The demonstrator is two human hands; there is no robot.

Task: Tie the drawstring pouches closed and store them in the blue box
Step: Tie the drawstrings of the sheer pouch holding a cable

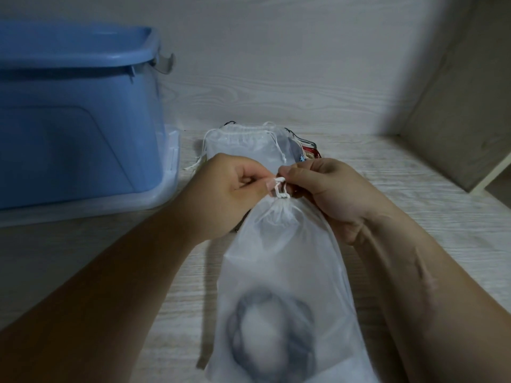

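A translucent white drawstring pouch [282,272] lies in front of me, its neck gathered tight and a dark, blurred item showing through its lower part. My left hand [229,194] and my right hand [329,189] both pinch the white drawstring [279,187] at the gathered neck, fingers curled round the cord. Behind my hands lies a second white pouch [249,142] with loose strings. The blue box [77,114] stands at the left, its lid on top.
The blue box sits on a clear plastic tray or lid [154,200]. A red printed packet [309,152] peeks out beside the far pouch. A pale wood-grain wall rises behind, and a side panel [464,106] closes the right.
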